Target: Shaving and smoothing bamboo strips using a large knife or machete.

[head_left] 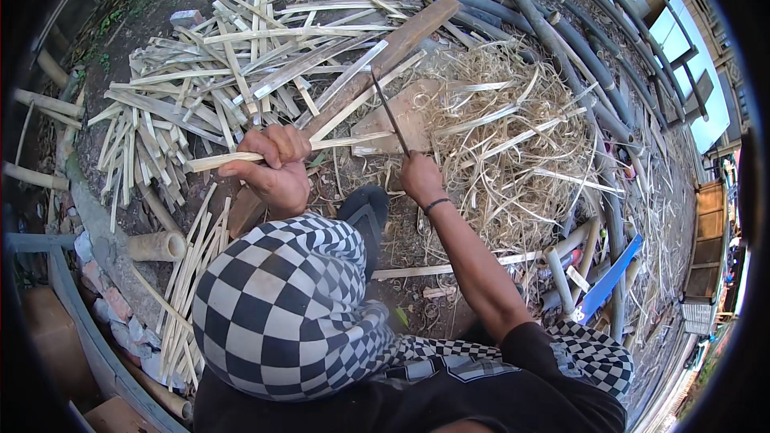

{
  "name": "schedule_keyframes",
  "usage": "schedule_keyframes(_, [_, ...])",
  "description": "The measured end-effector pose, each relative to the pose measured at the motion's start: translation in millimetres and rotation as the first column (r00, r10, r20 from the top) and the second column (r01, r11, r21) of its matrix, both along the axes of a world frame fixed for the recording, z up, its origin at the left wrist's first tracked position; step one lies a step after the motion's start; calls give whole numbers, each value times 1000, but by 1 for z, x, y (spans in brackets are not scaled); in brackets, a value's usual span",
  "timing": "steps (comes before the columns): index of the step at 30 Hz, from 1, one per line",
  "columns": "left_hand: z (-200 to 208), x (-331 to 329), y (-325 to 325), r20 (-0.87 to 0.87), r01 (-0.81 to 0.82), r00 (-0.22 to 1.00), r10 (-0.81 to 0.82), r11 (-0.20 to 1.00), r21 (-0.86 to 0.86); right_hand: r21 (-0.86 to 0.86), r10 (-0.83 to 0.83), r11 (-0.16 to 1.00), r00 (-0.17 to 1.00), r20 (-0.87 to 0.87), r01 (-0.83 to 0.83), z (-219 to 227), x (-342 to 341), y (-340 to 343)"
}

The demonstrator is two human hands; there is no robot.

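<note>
My left hand (pixel 274 162) is wrapped round a pale bamboo strip (pixel 346 142), whose short end sticks out to the left of the fist. The strip's long part reaches right across a brown wooden plank (pixel 405 50). In my right hand (pixel 423 179) is a knife (pixel 389 111); its handle is hidden in the fist, and its narrow dark blade points up and away to the left. The strip's far end lies close beside the blade; whether they touch I cannot tell. Under the blade is a flat tan piece of board (pixel 393 116).
Split bamboo strips (pixel 233 36) are heaped at the far left, with thinner strips (pixel 200 281) nearer me. Curly shavings (pixel 513 136) cover the ground at right. Long poles (pixel 577 40) lie beyond them. A bamboo tube (pixel 158 246) and a blue flat piece (pixel 607 281) lie nearby.
</note>
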State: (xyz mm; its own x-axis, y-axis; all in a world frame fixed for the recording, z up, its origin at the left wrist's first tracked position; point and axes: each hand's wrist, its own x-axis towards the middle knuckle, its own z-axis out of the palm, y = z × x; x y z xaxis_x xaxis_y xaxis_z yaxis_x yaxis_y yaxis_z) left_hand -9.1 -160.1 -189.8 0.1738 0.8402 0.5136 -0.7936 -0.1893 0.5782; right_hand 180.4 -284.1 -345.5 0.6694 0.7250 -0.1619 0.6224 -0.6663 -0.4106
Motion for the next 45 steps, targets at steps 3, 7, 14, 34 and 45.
schedule_keyframes(3, [4, -13, -3, -18, -40, 999, 40, 999, 1, 134, 119, 984, 993, -28, -114, 15, -29, -21])
schedule_keyframes(7, [5, -2, -7, -11, 7, 1000, -6, 999, 54, 10, -46, 999, 997, -55, 47, -20, -14, -52])
schedule_keyframes(14, [19, -6, 6, -92, -1, 996, 7, 998, 68, -105, -155, 984, 980, -122, 142, -24, -12, -46])
schedule_keyframes(34, [149, 132, 28, -895, 539, 312, 320, 716, 444, 159, 10, 984, 854, -520, 86, -31, -2, -35])
schedule_keyframes(45, [135, 145, -30, -764, 608, 476, 436, 464, 644, 825, -3, 450, 925, -381, 341, 224, 28, -82])
